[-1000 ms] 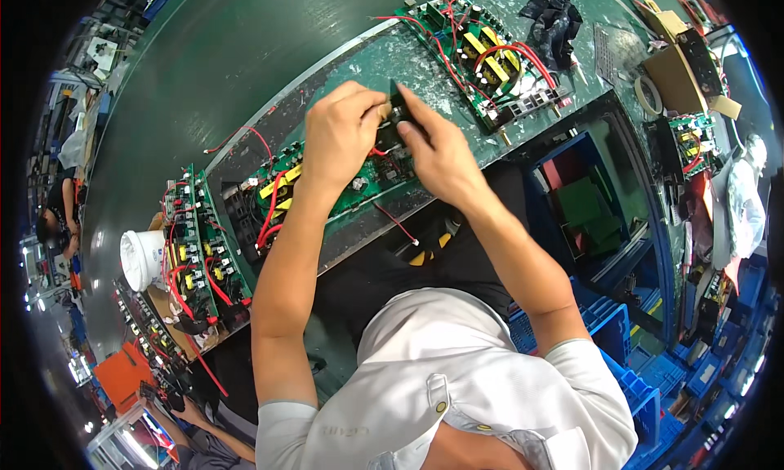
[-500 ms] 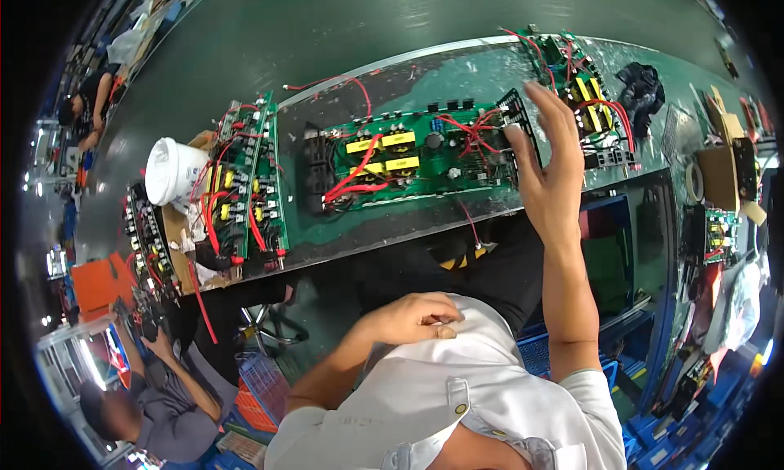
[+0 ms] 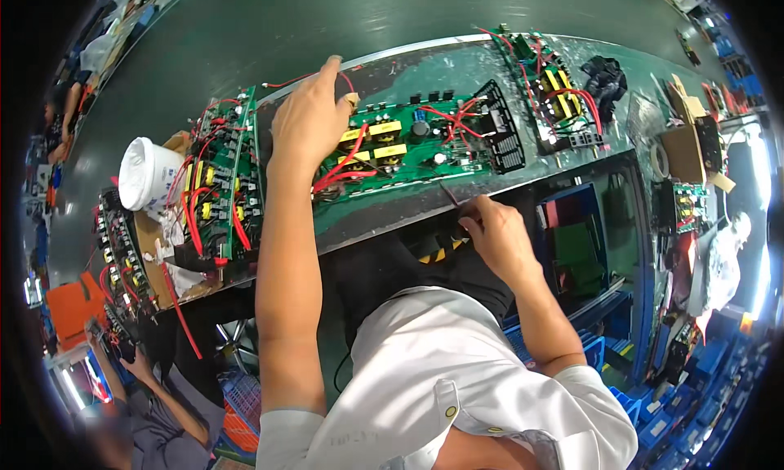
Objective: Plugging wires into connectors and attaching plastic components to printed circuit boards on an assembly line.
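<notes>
A long green circuit board [image 3: 445, 161] with yellow transformers and red wires lies before me on the bench, a black vented end plate [image 3: 505, 131] at its right end. My left hand [image 3: 309, 123] reaches over the board's left end and hides the part there. Its fingers are stretched out, with the thumb apart near the yellow parts. At the bench's front edge my right hand [image 3: 500, 237] is closed in a pinch on a thin dark-red wire [image 3: 448, 194] that comes from the board's near side. The wire's end is hidden by the fingers.
More wired boards stand at the left [image 3: 237, 176] and right [image 3: 555, 98]. A white bucket [image 3: 149, 176] is beside the left boards, and a crumpled black bag [image 3: 604, 86] lies at the right. A co-worker [image 3: 167, 396] handles parts at the lower left.
My left hand has gone from my lap up to the board's left end. My right hand has left the black end plate, come down toward me and closed on the thin wire.
</notes>
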A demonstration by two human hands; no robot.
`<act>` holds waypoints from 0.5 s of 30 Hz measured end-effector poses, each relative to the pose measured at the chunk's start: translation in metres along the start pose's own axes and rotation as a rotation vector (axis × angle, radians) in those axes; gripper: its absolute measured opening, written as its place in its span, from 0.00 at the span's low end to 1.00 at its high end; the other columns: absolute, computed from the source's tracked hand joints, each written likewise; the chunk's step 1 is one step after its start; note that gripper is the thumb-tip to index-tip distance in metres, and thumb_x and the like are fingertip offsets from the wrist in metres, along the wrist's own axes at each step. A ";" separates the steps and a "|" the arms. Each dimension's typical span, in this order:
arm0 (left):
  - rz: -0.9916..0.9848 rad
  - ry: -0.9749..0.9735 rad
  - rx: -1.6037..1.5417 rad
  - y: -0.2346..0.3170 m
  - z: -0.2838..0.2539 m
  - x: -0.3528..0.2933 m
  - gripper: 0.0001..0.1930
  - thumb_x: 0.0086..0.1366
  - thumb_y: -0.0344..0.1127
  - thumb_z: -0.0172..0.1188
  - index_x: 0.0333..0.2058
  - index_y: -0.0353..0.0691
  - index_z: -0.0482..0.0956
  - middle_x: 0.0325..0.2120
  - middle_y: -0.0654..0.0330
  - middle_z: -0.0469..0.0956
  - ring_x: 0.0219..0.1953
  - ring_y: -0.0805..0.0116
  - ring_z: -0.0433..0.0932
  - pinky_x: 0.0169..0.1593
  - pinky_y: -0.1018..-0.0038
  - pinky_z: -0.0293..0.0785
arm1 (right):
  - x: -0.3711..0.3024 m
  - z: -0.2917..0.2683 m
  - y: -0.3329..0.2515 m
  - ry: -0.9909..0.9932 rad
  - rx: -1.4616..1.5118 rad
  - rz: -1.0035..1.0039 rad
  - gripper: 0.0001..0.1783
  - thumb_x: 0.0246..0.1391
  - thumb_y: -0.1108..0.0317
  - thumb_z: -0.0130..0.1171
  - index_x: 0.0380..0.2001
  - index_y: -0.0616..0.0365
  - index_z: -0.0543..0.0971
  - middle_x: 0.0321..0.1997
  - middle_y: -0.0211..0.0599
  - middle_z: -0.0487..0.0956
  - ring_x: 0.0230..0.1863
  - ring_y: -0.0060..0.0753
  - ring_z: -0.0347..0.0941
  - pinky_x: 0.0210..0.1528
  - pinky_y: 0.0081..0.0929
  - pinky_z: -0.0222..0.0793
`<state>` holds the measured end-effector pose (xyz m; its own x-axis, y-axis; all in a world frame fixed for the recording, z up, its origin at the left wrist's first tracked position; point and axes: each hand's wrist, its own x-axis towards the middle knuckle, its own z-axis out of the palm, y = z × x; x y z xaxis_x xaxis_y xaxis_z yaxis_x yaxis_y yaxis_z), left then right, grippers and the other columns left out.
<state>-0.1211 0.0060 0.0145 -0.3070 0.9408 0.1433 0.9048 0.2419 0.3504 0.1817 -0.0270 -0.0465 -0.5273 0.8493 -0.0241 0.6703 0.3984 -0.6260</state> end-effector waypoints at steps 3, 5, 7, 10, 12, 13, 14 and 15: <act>-0.002 -0.177 -0.090 -0.006 0.026 0.026 0.28 0.63 0.41 0.62 0.61 0.44 0.71 0.43 0.50 0.83 0.47 0.50 0.81 0.51 0.60 0.75 | -0.006 0.004 0.004 0.011 0.183 0.055 0.08 0.53 0.77 0.62 0.36 0.66 0.77 0.30 0.47 0.82 0.30 0.42 0.81 0.34 0.30 0.75; 0.041 -0.262 -0.276 -0.015 0.033 0.039 0.26 0.63 0.40 0.64 0.59 0.41 0.74 0.40 0.53 0.82 0.44 0.58 0.80 0.51 0.65 0.74 | -0.008 0.001 0.005 -0.097 0.375 0.107 0.06 0.54 0.77 0.61 0.36 0.67 0.77 0.33 0.43 0.83 0.33 0.32 0.81 0.36 0.29 0.75; 0.095 -0.251 -0.528 -0.001 0.031 0.044 0.18 0.62 0.34 0.65 0.51 0.36 0.81 0.35 0.62 0.82 0.40 0.74 0.78 0.48 0.75 0.73 | -0.005 -0.004 0.009 -0.161 0.440 0.085 0.06 0.54 0.77 0.60 0.36 0.66 0.77 0.33 0.40 0.82 0.33 0.28 0.79 0.35 0.27 0.75; 0.206 0.019 -0.714 0.026 0.008 0.020 0.13 0.64 0.26 0.60 0.47 0.35 0.81 0.33 0.60 0.82 0.36 0.74 0.78 0.43 0.76 0.74 | 0.006 -0.008 0.022 -0.227 0.840 0.113 0.06 0.54 0.76 0.60 0.36 0.64 0.77 0.33 0.35 0.80 0.32 0.23 0.77 0.34 0.23 0.73; 0.280 0.028 -0.827 0.037 -0.002 -0.001 0.12 0.64 0.23 0.58 0.47 0.34 0.81 0.36 0.60 0.81 0.37 0.73 0.78 0.44 0.76 0.74 | 0.021 -0.017 0.016 -0.134 1.181 0.186 0.05 0.54 0.75 0.60 0.35 0.61 0.76 0.30 0.29 0.77 0.30 0.20 0.74 0.32 0.19 0.70; 0.351 0.041 -0.945 0.040 -0.005 -0.010 0.12 0.65 0.21 0.57 0.46 0.34 0.81 0.38 0.60 0.80 0.38 0.73 0.77 0.44 0.76 0.74 | 0.031 -0.020 0.012 -0.089 1.150 0.200 0.05 0.55 0.74 0.59 0.35 0.61 0.76 0.30 0.29 0.77 0.30 0.20 0.74 0.32 0.19 0.70; 0.373 0.004 -0.958 0.037 -0.004 -0.017 0.12 0.66 0.19 0.55 0.46 0.33 0.81 0.43 0.59 0.78 0.39 0.72 0.77 0.45 0.77 0.74 | 0.040 -0.020 0.010 -0.044 1.119 0.216 0.05 0.55 0.74 0.59 0.35 0.62 0.76 0.30 0.29 0.77 0.29 0.20 0.74 0.32 0.19 0.70; 0.372 0.000 -0.953 0.036 -0.002 -0.024 0.12 0.66 0.19 0.55 0.46 0.33 0.81 0.43 0.59 0.78 0.39 0.72 0.77 0.45 0.77 0.74 | 0.047 -0.016 0.006 -0.068 1.167 0.240 0.05 0.56 0.73 0.58 0.35 0.62 0.76 0.28 0.26 0.77 0.29 0.19 0.74 0.31 0.19 0.69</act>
<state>-0.0819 -0.0087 0.0252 -0.0545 0.9180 0.3929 0.3321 -0.3544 0.8741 0.1696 0.0206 -0.0385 -0.5034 0.8251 -0.2564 -0.1053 -0.3531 -0.9296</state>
